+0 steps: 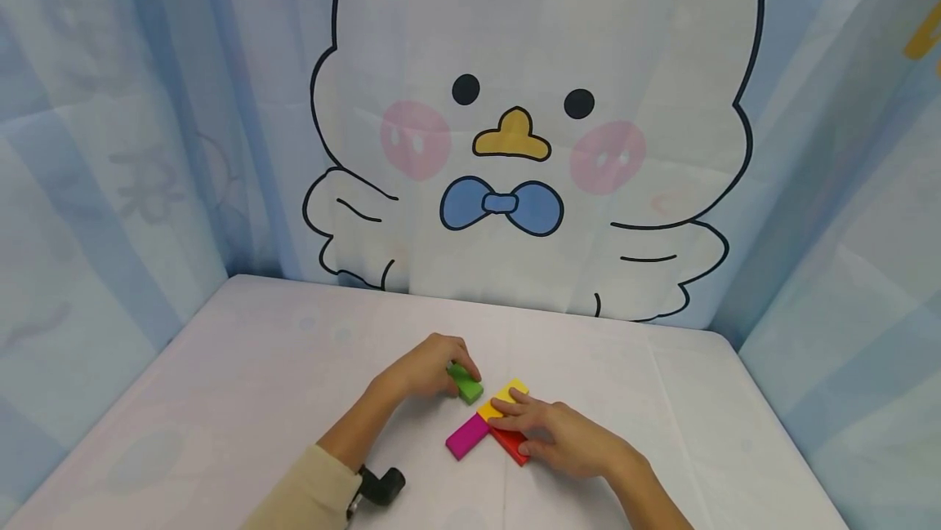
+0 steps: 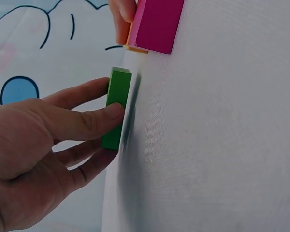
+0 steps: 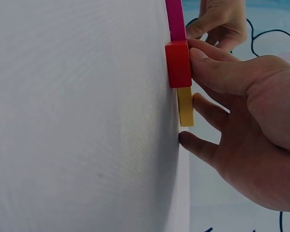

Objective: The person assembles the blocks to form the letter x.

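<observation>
In the head view my left hand point(image 1: 432, 367) pinches a green block point(image 1: 467, 385), thumb on one side and fingers on the other. The left wrist view has this green block point(image 2: 117, 104) close over the tabletop, its shadow beside it. My right hand point(image 1: 562, 434) lies over a yellow block point(image 1: 519, 387) and a red block point(image 1: 509, 445), with fingers fairly straight. Seen from the right wrist, the thumb rests at the red block point(image 3: 179, 65) and a finger reaches the yellow block point(image 3: 185, 107). A magenta block point(image 1: 466, 437) adjoins the red and yellow ones.
A pale cloth covers the table point(image 1: 257, 399). Behind it hangs a curtain point(image 1: 515, 269) printed with a white cartoon bird, and further curtains stand at both sides. A black wrist-worn device point(image 1: 382, 486) sticks out by the left sleeve point(image 1: 312, 493).
</observation>
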